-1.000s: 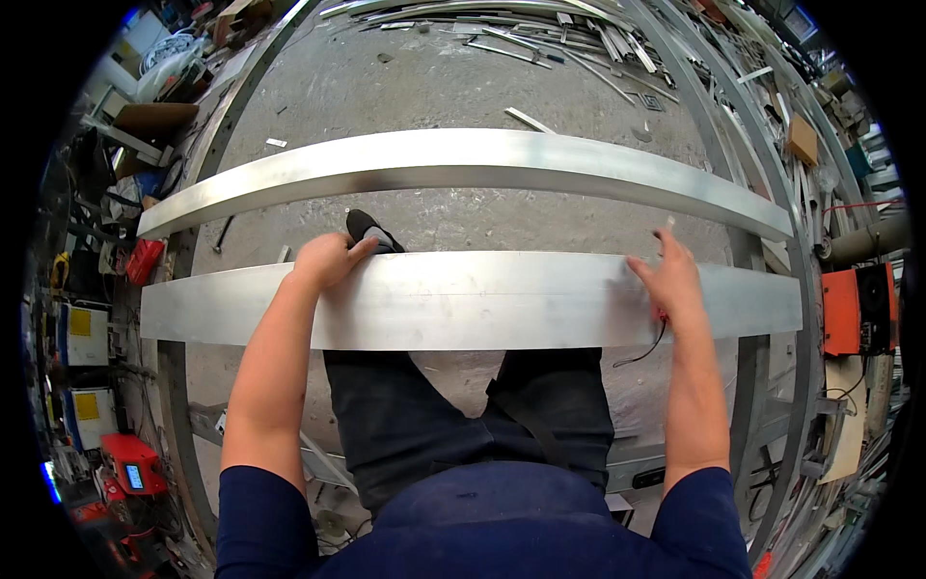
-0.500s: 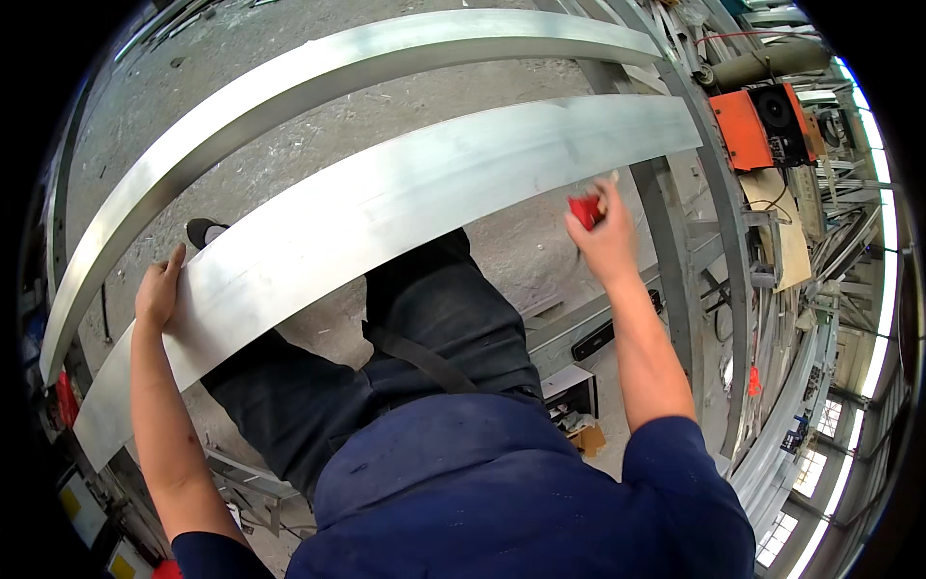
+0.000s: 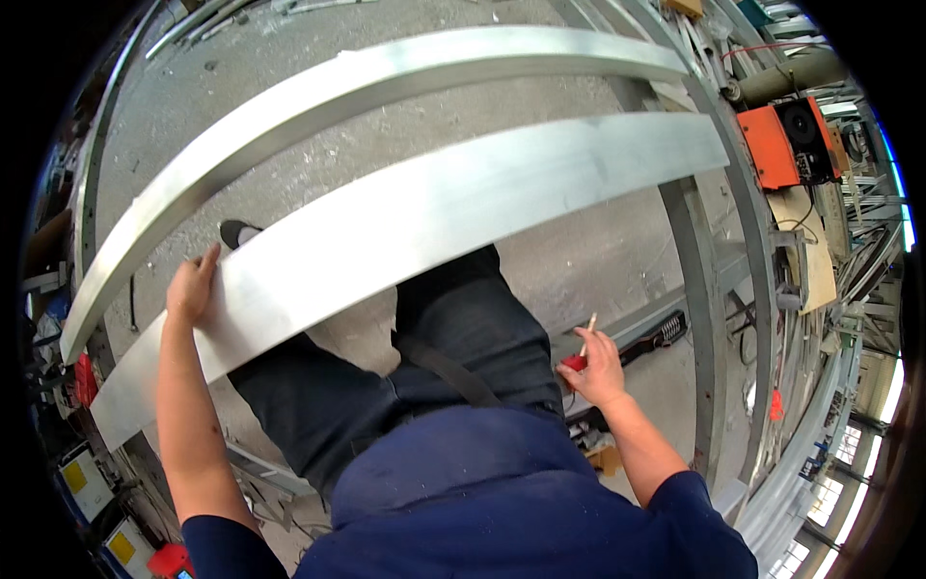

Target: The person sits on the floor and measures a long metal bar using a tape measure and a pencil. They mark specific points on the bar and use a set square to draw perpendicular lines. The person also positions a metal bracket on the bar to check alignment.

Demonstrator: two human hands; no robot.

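A wide, flat silvery metal bar point(image 3: 405, 222) lies across in front of me, above my legs. My left hand point(image 3: 195, 287) grips this bar near its left end, fingers over the far edge and partly hidden. By my right thigh, apart from the bar, my right hand point(image 3: 600, 372) is closed on a small red object point(image 3: 574, 363), mostly covered by the fingers, whose kind I cannot make out. A thin pale stick, much like a cigarette point(image 3: 589, 326), also sticks up between its fingers. Beyond the flat bar lies a second silvery bar point(image 3: 386, 77).
Grey steel frame rails point(image 3: 690, 289) support the bars on the right. An orange and black machine point(image 3: 786, 143) stands at the far right, beside metal stock. A black-handled brush-like tool point(image 3: 661, 333) lies on a rail near my right hand. Concrete floor point(image 3: 289, 58) shows beyond.
My right hand has moved down and toward my body, away from the flat bar, carrying the red object. My left hand stays on the bar. The whole view has shifted slightly.
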